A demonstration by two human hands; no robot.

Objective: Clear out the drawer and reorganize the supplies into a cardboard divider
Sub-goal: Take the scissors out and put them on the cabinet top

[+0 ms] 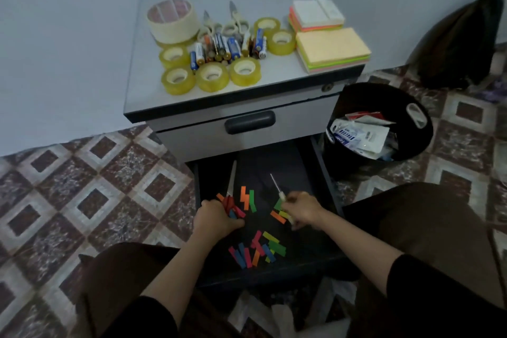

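Observation:
The dark lower drawer [326, 173] stands pulled open below me. Several small coloured paper strips [258, 251] lie scattered on its floor. My left hand [216, 218] is closed around the red handles of a pair of scissors [231, 180] whose blade points away from me. My right hand [301, 210] grips the pale handle of a thin metal tool [275, 182], its blade angled up and left. More strips lie between and under both hands.
On the cabinet top [274, 82] sit several tape rolls [212, 77], batteries [227, 48], two scissors [236, 22] and sticky-note stacks [332, 48]. A black bin [384, 121] with packets stands at the right. A closed upper drawer [249, 122] overhangs the open one.

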